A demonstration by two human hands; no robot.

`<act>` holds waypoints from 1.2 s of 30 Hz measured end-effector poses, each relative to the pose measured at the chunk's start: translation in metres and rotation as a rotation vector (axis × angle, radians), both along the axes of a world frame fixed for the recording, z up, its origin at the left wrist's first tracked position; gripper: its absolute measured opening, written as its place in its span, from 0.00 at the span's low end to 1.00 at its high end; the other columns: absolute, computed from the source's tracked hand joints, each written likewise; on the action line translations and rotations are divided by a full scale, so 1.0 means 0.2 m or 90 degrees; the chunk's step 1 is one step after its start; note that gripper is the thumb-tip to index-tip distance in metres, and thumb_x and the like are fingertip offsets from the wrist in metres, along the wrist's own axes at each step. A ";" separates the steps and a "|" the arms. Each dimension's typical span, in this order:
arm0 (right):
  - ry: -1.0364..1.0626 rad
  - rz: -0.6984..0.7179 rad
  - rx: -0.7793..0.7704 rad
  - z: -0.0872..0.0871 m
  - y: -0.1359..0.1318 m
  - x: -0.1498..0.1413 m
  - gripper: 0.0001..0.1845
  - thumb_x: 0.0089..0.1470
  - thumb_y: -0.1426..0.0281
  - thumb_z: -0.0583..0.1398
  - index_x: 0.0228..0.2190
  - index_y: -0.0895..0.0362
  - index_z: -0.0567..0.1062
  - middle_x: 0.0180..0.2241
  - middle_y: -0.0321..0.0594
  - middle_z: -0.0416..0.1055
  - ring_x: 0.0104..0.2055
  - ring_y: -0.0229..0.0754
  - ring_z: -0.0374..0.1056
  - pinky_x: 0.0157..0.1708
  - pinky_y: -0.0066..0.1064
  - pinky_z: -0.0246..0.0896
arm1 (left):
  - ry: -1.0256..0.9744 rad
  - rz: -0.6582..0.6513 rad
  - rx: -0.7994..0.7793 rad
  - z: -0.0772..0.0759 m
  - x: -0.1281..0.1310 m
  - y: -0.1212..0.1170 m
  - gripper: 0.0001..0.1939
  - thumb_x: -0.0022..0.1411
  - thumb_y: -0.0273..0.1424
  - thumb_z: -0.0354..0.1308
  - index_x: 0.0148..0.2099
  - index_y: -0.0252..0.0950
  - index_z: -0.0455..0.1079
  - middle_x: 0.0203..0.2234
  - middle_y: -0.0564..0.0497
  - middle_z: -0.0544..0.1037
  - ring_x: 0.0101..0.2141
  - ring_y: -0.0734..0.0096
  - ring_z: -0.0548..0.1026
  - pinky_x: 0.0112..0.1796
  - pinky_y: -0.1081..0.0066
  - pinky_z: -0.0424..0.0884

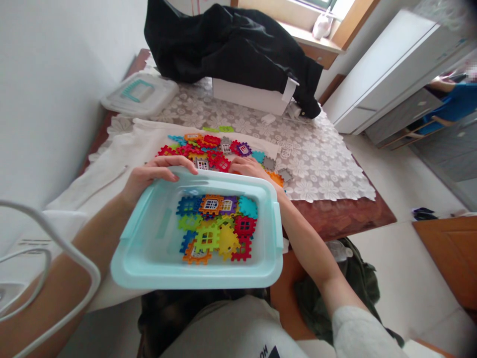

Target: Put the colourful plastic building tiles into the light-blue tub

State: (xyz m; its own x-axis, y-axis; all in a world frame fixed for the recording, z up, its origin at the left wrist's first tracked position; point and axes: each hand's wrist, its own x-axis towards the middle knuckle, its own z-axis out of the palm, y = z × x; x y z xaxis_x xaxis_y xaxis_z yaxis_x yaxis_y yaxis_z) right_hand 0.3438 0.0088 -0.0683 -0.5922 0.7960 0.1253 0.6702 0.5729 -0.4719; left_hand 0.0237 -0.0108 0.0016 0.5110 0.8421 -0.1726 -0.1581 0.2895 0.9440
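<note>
A light blue plastic bin [149,258] rests on my lap against the table's edge. Several coloured interlocking toy tiles [216,228] lie inside it. My left hand [156,174] grips the bin's far left rim, fingers curled over it. My right hand [248,166] reaches past the bin's far rim onto the table, lying among a pile of loose coloured tiles [208,149]; its fingers are mostly hidden behind the rim. The pile lies on a white cloth [122,149].
A lace tablecloth [320,159] covers the table. The bin's lid [139,94] lies at the far left near the wall. A white box [249,97] and black jacket [231,44] sit at the back. White cabinets [387,74] stand right. A green bag [346,278] lies on the floor.
</note>
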 end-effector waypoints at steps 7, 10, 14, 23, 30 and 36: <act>0.078 -0.010 -0.012 -0.02 0.04 0.00 0.07 0.69 0.65 0.71 0.37 0.54 0.85 0.42 0.43 0.83 0.46 0.47 0.75 0.50 0.38 0.62 | -0.008 -0.014 -0.021 -0.03 -0.03 0.01 0.14 0.52 0.24 0.71 0.42 0.35 0.93 0.35 0.46 0.91 0.31 0.62 0.87 0.33 0.74 0.85; 0.175 -0.047 0.002 -0.02 0.02 -0.02 0.11 0.67 0.65 0.71 0.32 0.54 0.81 0.39 0.40 0.82 0.43 0.45 0.74 0.50 0.38 0.62 | 0.002 0.002 -0.018 -0.02 -0.02 0.00 0.14 0.50 0.25 0.71 0.40 0.35 0.92 0.34 0.47 0.91 0.30 0.63 0.87 0.32 0.74 0.85; 0.348 -0.137 -0.026 -0.03 0.02 -0.03 0.14 0.66 0.60 0.70 0.31 0.52 0.76 0.32 0.34 0.77 0.36 0.41 0.69 0.44 0.37 0.64 | 0.025 0.020 -0.005 0.00 0.00 0.00 0.14 0.48 0.26 0.71 0.38 0.35 0.92 0.33 0.46 0.91 0.29 0.63 0.85 0.29 0.74 0.84; 0.836 -0.246 -0.170 0.00 0.09 0.00 0.33 0.48 0.41 0.81 0.34 0.49 0.75 0.30 0.28 0.72 0.29 0.34 0.63 0.30 0.28 0.65 | 0.013 0.029 -0.014 0.03 0.03 -0.02 0.12 0.47 0.25 0.71 0.37 0.34 0.91 0.31 0.47 0.90 0.26 0.64 0.84 0.27 0.74 0.83; 0.727 0.027 -0.317 0.11 -0.02 0.01 0.30 0.57 0.40 0.78 0.32 0.51 0.79 0.29 0.33 0.75 0.32 0.38 0.72 0.36 0.30 0.73 | -0.010 0.022 -0.017 -0.02 -0.01 -0.01 0.12 0.52 0.24 0.70 0.39 0.34 0.91 0.34 0.47 0.90 0.27 0.65 0.84 0.28 0.75 0.81; 0.528 -0.089 -0.211 0.04 0.01 -0.01 0.39 0.69 0.30 0.59 0.39 0.52 0.85 0.42 0.45 0.84 0.46 0.47 0.80 0.51 0.41 0.78 | 0.008 -0.009 -0.009 -0.01 -0.02 0.00 0.13 0.53 0.24 0.71 0.42 0.34 0.92 0.34 0.46 0.91 0.30 0.63 0.85 0.31 0.73 0.82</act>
